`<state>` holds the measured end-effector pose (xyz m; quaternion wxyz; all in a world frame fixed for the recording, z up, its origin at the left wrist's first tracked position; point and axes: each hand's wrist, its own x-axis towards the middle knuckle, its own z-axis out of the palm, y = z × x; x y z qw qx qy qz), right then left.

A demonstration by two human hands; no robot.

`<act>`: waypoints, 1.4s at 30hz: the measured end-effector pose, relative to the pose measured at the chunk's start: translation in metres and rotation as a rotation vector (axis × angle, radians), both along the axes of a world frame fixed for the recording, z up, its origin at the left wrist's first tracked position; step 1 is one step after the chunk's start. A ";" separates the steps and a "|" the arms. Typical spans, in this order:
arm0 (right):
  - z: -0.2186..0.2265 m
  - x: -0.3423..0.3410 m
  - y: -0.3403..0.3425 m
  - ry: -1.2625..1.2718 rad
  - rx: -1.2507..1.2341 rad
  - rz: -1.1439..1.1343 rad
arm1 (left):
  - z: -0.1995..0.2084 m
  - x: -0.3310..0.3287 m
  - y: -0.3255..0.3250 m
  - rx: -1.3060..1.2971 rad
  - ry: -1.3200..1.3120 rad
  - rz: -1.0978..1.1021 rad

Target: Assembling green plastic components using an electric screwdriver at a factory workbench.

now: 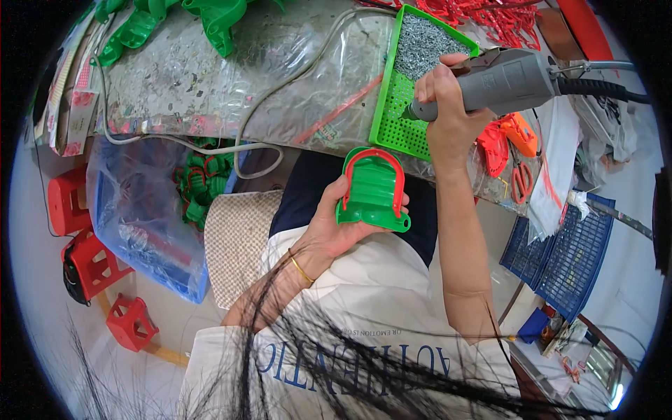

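My left hand (327, 225) is closed round a green plastic part (372, 187) with ribbed curved walls, held above my lap. A red arched handle (378, 152) sits around its upper edge. My right hand (451, 126) grips a grey electric screwdriver (507, 78), its tip pointing left over a green perforated basket (383, 115). Small silvery screws (425, 43) are heaped in the basket's far half. Whether a screw sits on the screwdriver's tip is too small to tell.
Green plastic parts (140, 28) lie at the table's far left, red pieces (483, 15) at the back right. Red-handled scissors (521, 183) rest near the right edge. A pale cable (259, 115) crosses the table. A blue plastic-lined crate (192, 283) holds green-and-red parts, beside red stools (131, 322).
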<state>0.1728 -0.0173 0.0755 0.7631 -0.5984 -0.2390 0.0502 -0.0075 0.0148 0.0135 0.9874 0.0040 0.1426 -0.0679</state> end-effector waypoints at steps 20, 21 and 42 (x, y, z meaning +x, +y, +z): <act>0.053 -0.050 -0.014 0.090 0.103 0.164 | -0.010 0.000 -0.005 -0.243 -0.104 0.037; 0.056 -0.059 -0.016 0.125 0.115 0.230 | -0.009 -0.001 -0.005 -0.241 -0.103 0.038; 0.048 -0.105 -0.021 0.123 0.032 0.344 | 0.004 -0.015 -0.010 0.073 -0.050 0.039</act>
